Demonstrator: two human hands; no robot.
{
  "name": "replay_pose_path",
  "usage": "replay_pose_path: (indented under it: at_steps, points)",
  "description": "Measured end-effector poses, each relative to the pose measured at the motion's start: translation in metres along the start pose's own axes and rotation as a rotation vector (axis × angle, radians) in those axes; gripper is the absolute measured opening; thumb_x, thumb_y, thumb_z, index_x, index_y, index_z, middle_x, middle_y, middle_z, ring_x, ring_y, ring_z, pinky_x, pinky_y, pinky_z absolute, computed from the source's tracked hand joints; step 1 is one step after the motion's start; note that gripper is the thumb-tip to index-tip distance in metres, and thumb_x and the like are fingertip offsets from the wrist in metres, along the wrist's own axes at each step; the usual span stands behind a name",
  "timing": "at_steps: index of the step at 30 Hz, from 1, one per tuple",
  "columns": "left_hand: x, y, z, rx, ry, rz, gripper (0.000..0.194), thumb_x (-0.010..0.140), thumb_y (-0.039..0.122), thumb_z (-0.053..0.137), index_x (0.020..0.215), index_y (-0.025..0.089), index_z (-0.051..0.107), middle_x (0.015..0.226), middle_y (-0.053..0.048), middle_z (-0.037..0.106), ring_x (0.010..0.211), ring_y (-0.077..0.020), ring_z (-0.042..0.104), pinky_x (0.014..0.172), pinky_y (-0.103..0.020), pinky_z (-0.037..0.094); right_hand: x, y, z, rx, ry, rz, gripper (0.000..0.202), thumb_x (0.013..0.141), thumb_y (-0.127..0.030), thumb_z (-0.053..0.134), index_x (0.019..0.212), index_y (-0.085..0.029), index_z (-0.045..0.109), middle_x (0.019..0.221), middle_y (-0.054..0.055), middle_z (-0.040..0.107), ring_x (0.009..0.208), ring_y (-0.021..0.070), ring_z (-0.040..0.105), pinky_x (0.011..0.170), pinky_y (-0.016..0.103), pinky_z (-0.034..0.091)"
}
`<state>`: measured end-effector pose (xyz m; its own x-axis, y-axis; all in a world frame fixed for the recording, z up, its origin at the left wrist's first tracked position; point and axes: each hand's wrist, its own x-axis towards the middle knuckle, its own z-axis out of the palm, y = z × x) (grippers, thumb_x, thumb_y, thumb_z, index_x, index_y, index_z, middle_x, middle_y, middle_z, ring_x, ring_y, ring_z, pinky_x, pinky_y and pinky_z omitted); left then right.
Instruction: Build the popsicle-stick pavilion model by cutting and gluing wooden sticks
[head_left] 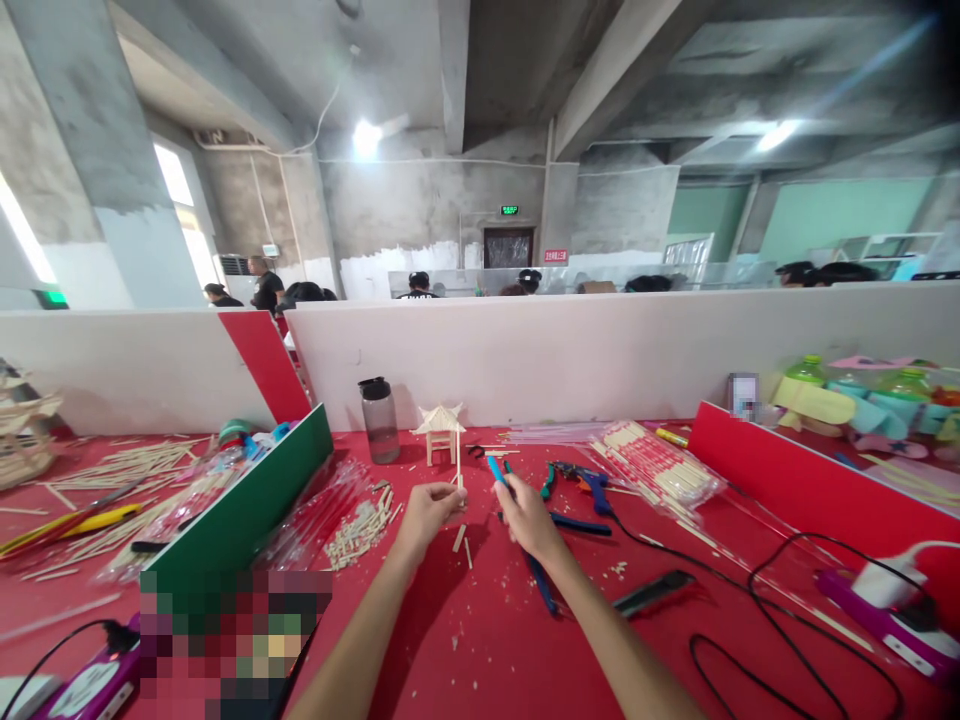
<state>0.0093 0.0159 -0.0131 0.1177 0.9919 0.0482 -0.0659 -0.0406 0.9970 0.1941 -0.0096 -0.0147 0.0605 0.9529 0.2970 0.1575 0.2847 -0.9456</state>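
Note:
My left hand (433,512) pinches a thin wooden stick (458,458), which stands upright from the fingertips. Closed round a slim blue pen-like tool (493,468), my right hand (526,515) is just to the right, apart from the stick. Behind the left hand stands a small pavilion (441,432) of pale sticks with a pointed roof; the held stick partly overlaps it in view. Short stick pieces (458,538) lie on the red table between the hands. Pliers with dark blue handles (541,585) lie partly under my right hand and forearm.
A blue glue gun (596,492) with a black cable lies to the right, near bundled sticks (660,465). A dark grey bottle (379,422) stands behind a pile of cut pieces (364,530). Green (247,490) and red (817,480) dividers flank the workspace; a white partition (525,360) rises behind.

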Motion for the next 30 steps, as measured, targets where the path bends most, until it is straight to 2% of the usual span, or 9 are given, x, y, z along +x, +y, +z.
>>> replay_pose_path:
  at_steps: [2, 5, 7, 9, 11, 16, 22, 26, 30]
  points:
    - [0.001, 0.003, -0.002, -0.014, 0.03, 0.017, 0.048, 0.051, 0.054, 0.083, 0.07, 0.012, 0.072, 0.065, -0.007, 0.072, 0.06, -0.0176, 0.066, 0.066, -0.028, 0.052, -0.005, -0.001, 0.001, -0.192, 0.005, -0.086, 0.02, 0.085, -0.034, 0.053, 0.101, -0.025, 0.061, 0.07, 0.001, 0.062, 0.065, 0.0201, 0.061, 0.061, 0.027, 0.043]
    - [0.002, 0.006, -0.005, -0.032, 0.067, 0.03, 0.047, 0.051, 0.054, 0.083, 0.071, 0.013, 0.072, 0.066, -0.007, 0.072, 0.061, -0.0176, 0.066, 0.067, -0.028, 0.052, -0.01, -0.002, 0.003, -0.475, -0.04, -0.215, 0.035, 0.084, -0.016, 0.046, 0.116, -0.024, 0.057, 0.092, 0.006, 0.066, 0.084, 0.021, 0.064, 0.074, 0.028, 0.045]
    - [0.002, 0.007, -0.006, -0.034, 0.074, 0.027, 0.047, 0.05, 0.053, 0.084, 0.071, 0.012, 0.072, 0.065, -0.007, 0.072, 0.06, -0.0176, 0.066, 0.067, -0.028, 0.052, -0.012, -0.003, 0.005, -0.63, -0.096, -0.237, 0.03, 0.084, -0.011, 0.044, 0.105, -0.022, 0.062, 0.098, 0.008, 0.065, 0.091, 0.021, 0.063, 0.079, 0.029, 0.044]
    - [0.002, 0.006, -0.005, -0.041, 0.068, 0.019, 0.048, 0.049, 0.053, 0.084, 0.07, 0.012, 0.072, 0.063, -0.006, 0.071, 0.059, -0.0175, 0.066, 0.066, -0.028, 0.052, -0.013, -0.002, 0.007, -0.745, -0.146, -0.219, 0.021, 0.085, -0.012, 0.046, 0.09, -0.021, 0.064, 0.094, 0.008, 0.064, 0.09, 0.021, 0.063, 0.079, 0.028, 0.043]
    - [0.002, 0.003, -0.004, -0.05, 0.055, 0.009, 0.048, 0.048, 0.053, 0.085, 0.068, 0.012, 0.071, 0.063, -0.006, 0.071, 0.058, -0.0169, 0.066, 0.066, -0.028, 0.053, -0.013, -0.001, 0.007, -0.81, -0.185, -0.209, 0.017, 0.086, -0.015, 0.049, 0.085, -0.021, 0.065, 0.091, 0.007, 0.064, 0.09, 0.0212, 0.063, 0.078, 0.028, 0.042]
    - [0.002, -0.002, -0.004, -0.039, 0.025, 0.007, 0.049, 0.049, 0.055, 0.085, 0.068, 0.011, 0.072, 0.063, -0.006, 0.071, 0.057, -0.0156, 0.065, 0.064, -0.027, 0.053, -0.016, 0.0, 0.006, -0.855, -0.263, -0.193, 0.016, 0.088, -0.019, 0.052, 0.089, -0.021, 0.068, 0.093, 0.008, 0.065, 0.091, 0.0212, 0.064, 0.081, 0.028, 0.041]
    - [-0.001, 0.001, -0.001, -0.042, 0.005, 0.002, 0.051, 0.047, 0.054, 0.085, 0.069, 0.01, 0.072, 0.063, -0.006, 0.071, 0.056, -0.0148, 0.064, 0.064, -0.026, 0.053, -0.021, -0.009, 0.003, -0.833, -0.348, -0.152, 0.021, 0.091, -0.026, 0.05, 0.093, -0.02, 0.071, 0.098, 0.009, 0.065, 0.093, 0.0202, 0.063, 0.084, 0.026, 0.041]
    - [-0.004, 0.003, 0.002, -0.036, 0.003, -0.013, 0.051, 0.046, 0.054, 0.085, 0.067, 0.01, 0.071, 0.063, -0.005, 0.07, 0.055, -0.0149, 0.064, 0.064, -0.027, 0.053, -0.024, -0.012, 0.004, -0.817, -0.364, -0.142, 0.023, 0.091, -0.028, 0.051, 0.097, -0.02, 0.071, 0.099, 0.009, 0.064, 0.087, 0.0191, 0.063, 0.081, 0.026, 0.042]
    - [-0.004, 0.004, 0.002, -0.031, 0.0, -0.019, 0.05, 0.045, 0.054, 0.086, 0.065, 0.011, 0.07, 0.061, -0.005, 0.069, 0.056, -0.0158, 0.064, 0.065, -0.028, 0.053, -0.02, -0.014, 0.0, -0.803, -0.352, -0.178, 0.021, 0.09, -0.029, 0.052, 0.092, -0.021, 0.07, 0.093, 0.007, 0.067, 0.085, 0.0186, 0.064, 0.079, 0.025, 0.042]
